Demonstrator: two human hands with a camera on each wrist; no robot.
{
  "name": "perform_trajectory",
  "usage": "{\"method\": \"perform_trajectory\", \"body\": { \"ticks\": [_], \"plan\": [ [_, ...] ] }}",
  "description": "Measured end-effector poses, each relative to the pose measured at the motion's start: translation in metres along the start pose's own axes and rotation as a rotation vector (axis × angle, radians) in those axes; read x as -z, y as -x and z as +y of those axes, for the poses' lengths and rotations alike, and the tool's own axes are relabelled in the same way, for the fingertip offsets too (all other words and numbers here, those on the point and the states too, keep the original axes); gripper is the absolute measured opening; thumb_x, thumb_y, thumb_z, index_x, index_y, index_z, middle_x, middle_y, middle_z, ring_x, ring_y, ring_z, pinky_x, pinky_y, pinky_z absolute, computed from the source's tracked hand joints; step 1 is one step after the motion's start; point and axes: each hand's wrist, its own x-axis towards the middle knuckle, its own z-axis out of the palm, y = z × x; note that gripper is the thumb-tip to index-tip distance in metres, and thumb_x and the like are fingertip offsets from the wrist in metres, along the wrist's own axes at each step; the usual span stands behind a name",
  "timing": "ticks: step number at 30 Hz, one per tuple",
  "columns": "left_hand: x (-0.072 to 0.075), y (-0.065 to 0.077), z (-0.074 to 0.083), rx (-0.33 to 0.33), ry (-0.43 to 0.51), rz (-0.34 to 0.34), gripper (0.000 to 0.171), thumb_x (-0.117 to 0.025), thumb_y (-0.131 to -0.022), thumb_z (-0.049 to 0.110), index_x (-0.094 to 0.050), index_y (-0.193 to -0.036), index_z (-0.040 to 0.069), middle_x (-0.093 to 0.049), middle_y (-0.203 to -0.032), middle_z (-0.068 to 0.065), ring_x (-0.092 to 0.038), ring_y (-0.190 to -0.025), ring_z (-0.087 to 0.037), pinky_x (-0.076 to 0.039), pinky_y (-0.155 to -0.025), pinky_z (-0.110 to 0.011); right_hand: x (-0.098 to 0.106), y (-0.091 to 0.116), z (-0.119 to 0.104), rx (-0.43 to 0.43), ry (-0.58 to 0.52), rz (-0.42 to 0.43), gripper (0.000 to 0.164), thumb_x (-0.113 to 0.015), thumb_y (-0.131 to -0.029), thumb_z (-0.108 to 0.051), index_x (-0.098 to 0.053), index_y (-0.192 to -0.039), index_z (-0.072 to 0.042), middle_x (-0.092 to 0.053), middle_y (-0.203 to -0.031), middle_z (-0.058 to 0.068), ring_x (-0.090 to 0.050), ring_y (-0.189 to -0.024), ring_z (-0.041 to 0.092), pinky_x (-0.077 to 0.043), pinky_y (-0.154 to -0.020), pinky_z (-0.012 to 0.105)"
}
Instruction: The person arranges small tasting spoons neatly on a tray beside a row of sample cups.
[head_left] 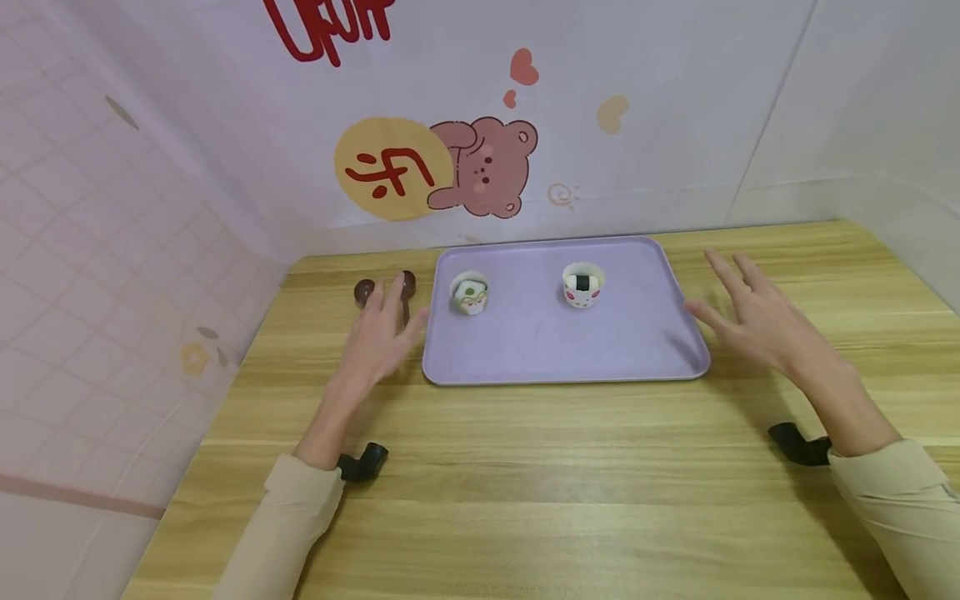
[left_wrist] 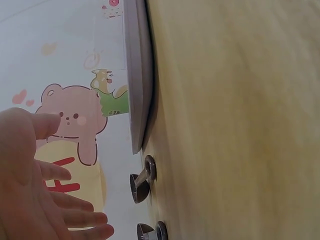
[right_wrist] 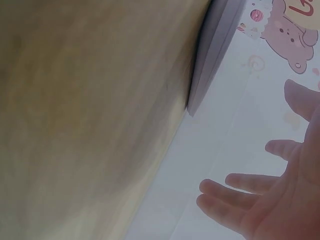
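A light purple tray (head_left: 525,346) lies flat toward the back of the table. On its left part sits a paper cup (head_left: 471,296) printed with an animal, holding a white and green piece. Further right on it stands a patterned paper cup (head_left: 582,293) with a white piece banded in black. My left hand (head_left: 372,342) hovers at the tray's left side, fingers spread and holding nothing. Beneath and behind its fingers lie two dark brown scoops (head_left: 408,285), partly hidden in the head view. Off the tray's right edge, my right hand (head_left: 761,321) is raised with fingers extended, its grasp empty.
The wood-grain table (head_left: 525,483) meets a white cloth backdrop (head_left: 675,100) printed with a bear and hearts behind the tray. A gridded cloth (head_left: 97,250) hangs along the left side. Black curved pieces (head_left: 367,462) show at both wrists.
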Motion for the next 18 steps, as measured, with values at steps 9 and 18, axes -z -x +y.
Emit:
{"method": "perform_trajectory", "body": {
  "ticks": [9,18],
  "plan": [
    [0.001,-0.0036,-0.0008,0.018,0.059,0.01,0.075,-0.043,-0.106,0.048,-0.013,-0.162,0.009,-0.013,-0.162,-0.031,-0.025,-0.142,-0.056,-0.026,-0.11,-0.071,-0.0001,-0.0005,0.0005,0.017,-0.038,0.01,0.083,-0.051,-0.104,-0.048,0.001,-0.163,-0.022,-0.009,-0.16,0.035,-0.019,-0.138,0.064,-0.019,-0.101,0.08],
    [0.0019,-0.006,-0.002,0.04,0.1,0.013,0.08,-0.037,-0.105,0.057,-0.014,-0.161,0.005,-0.019,-0.16,-0.031,-0.027,-0.142,-0.054,-0.028,-0.11,-0.069,0.0,-0.0037,0.0007,0.006,-0.147,-0.048,0.083,-0.049,-0.105,-0.045,0.004,-0.163,-0.018,-0.008,-0.161,0.035,-0.024,-0.138,0.061,-0.02,-0.104,0.077]
  ]
}}
